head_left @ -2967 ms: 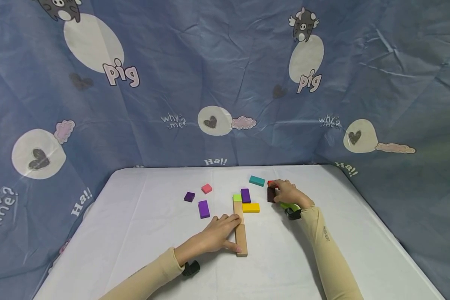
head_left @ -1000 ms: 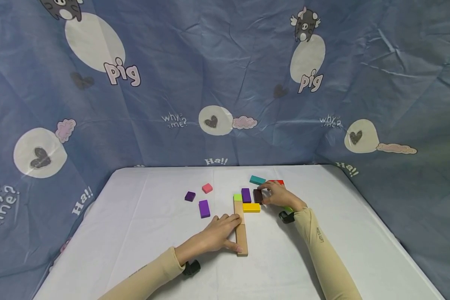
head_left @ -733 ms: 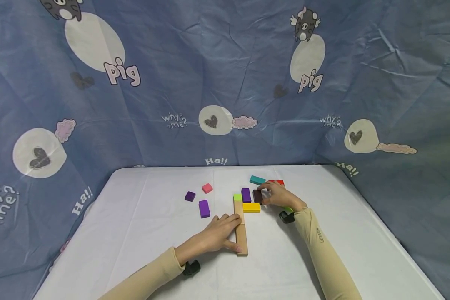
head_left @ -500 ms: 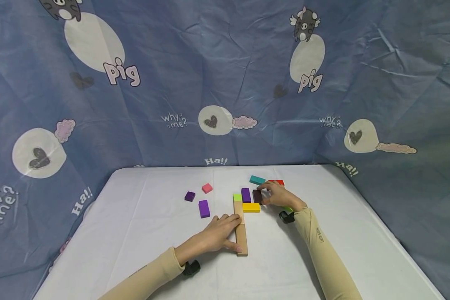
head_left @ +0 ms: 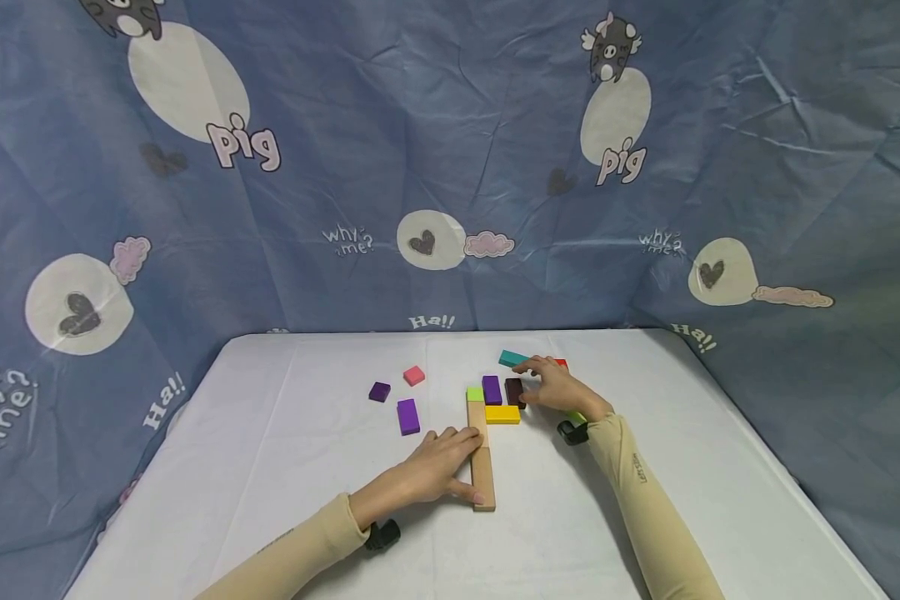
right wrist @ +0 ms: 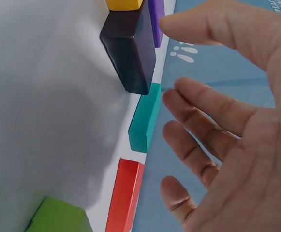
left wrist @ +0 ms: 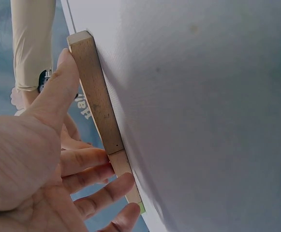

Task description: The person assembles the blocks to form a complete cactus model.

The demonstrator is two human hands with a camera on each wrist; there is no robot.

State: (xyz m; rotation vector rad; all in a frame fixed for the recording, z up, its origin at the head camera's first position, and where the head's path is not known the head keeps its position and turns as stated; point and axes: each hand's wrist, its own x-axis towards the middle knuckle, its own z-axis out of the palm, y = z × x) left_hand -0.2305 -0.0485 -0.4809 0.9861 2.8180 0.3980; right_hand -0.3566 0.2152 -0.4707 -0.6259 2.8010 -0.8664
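"Right of centre in the head view, what lies nearest the right hand [head_left: 560, 390]?"

"The dark brown block [head_left: 513, 392] on the worktop [head_left: 270, 433]. It sits just left of that grip, its long axis running up and down the frame. The left hand [head_left: 437, 468] is farther off, so the right is better placed for it, I judge."

"Is it held?"

"No, the grip is released, fingers spread clear of the block; whether the thumb touches it, I cannot tell."

"And the left?"

"Lower centre, laid loosely against the plain wooden blocks [head_left: 483, 479], not clasping them."

"Count everything."

"Two plain wooden blocks, end to end. One dark brown. Two purple: the upper purple block [head_left: 491, 390] and the lower purple block [head_left: 408, 417]. Two green: the lime block [head_left: 476, 394] topping the wooden row and the green block [right wrist: 58, 217] partly under the right wrist. One each: dark purple block [head_left: 379, 392], pink block [head_left: 414, 376], yellow block [head_left: 502, 415], teal block [right wrist: 145, 118], red block [right wrist: 123, 193]."
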